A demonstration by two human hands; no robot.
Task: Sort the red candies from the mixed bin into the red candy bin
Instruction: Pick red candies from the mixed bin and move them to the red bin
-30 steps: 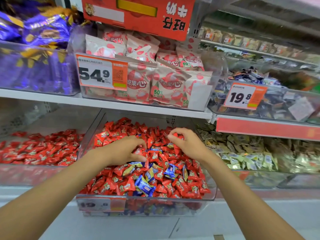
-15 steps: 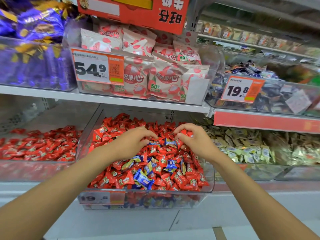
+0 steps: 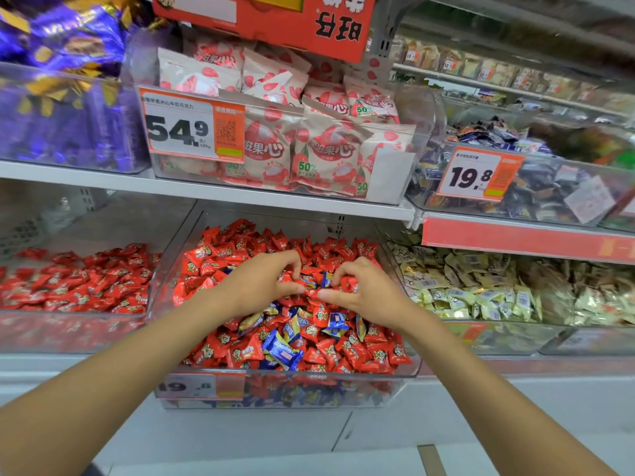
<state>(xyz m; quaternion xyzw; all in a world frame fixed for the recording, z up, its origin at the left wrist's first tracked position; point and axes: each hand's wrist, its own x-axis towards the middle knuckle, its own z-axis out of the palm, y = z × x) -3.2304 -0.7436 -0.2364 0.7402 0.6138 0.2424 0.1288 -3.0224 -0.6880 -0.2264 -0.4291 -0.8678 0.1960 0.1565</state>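
Shop aisle, two-tier shelving. White shelf board (image 3: 206,188) runs across mid-frame. Perforated metal upright (image 3: 385,39) at top centre. Red hanging sign (image 3: 275,18) overhead, characters upside down.
Upper tier, clear bins: purple-wrapped sweets bin (image 3: 68,146) left; pink-white packet bin (image 3: 388,173) centre, price tag "54.9" (image 3: 192,127); dark-wrapped sweets bin (image 3: 584,173) right, price tag "19.8" (image 3: 479,173).
Red edge strip (image 3: 515,238) below right bin.
Lower right: pale-wrapped sweets bin (image 3: 498,338).
Grey-white base panel (image 3: 275,427) beneath.
Far shelf (image 3: 498,77) top right, goods blurred.
Light even.
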